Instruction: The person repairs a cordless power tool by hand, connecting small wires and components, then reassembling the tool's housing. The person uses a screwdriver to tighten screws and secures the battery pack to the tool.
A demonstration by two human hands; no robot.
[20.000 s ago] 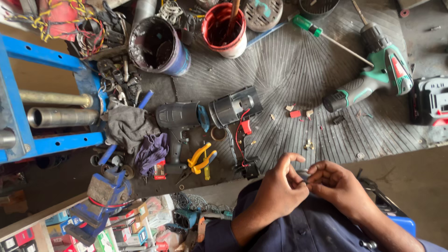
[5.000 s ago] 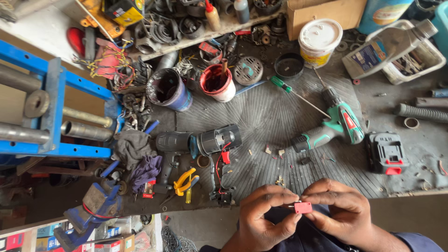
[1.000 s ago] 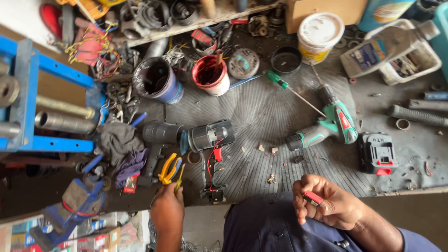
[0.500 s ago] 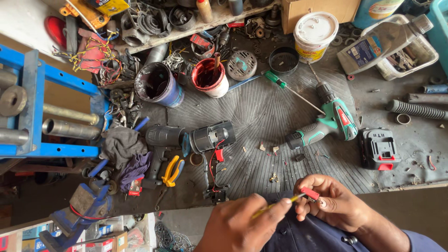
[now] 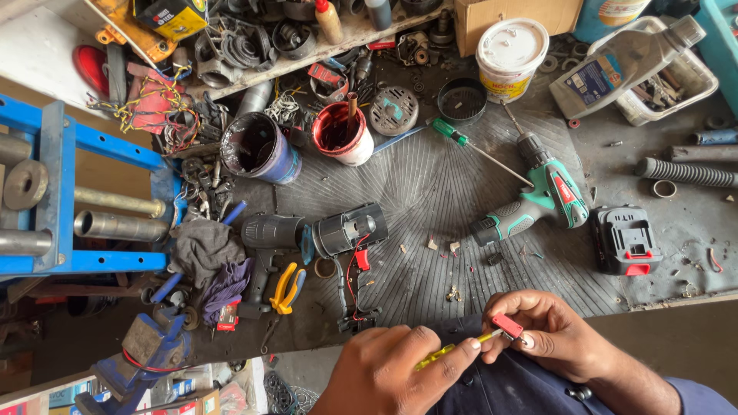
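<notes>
From the head view, both hands work at the near edge of the ribbed rubber mat point(image 5: 461, 192), just below it. The left hand point(image 5: 396, 369) is curled, fingers pressed around a thin yellow-handled tool point(image 5: 453, 350) whose tip points right into a small red part point(image 5: 507, 325). The right hand point(image 5: 550, 334) pinches that red part between thumb and fingertips, the other fingers folded in. The part is a little boxy piece of red plastic; its detail is too small to tell. On the mat, up and left of the hands, lies an opened black drill point(image 5: 323, 234) with red wires trailing toward its near edge, yellow-handled pliers point(image 5: 286, 288) beside it. A green drill point(image 5: 538, 200) lies on the mat's right side, a black battery point(image 5: 624, 240) just right of that. At the mat's far edge stands a red pot point(image 5: 342, 134).
</notes>
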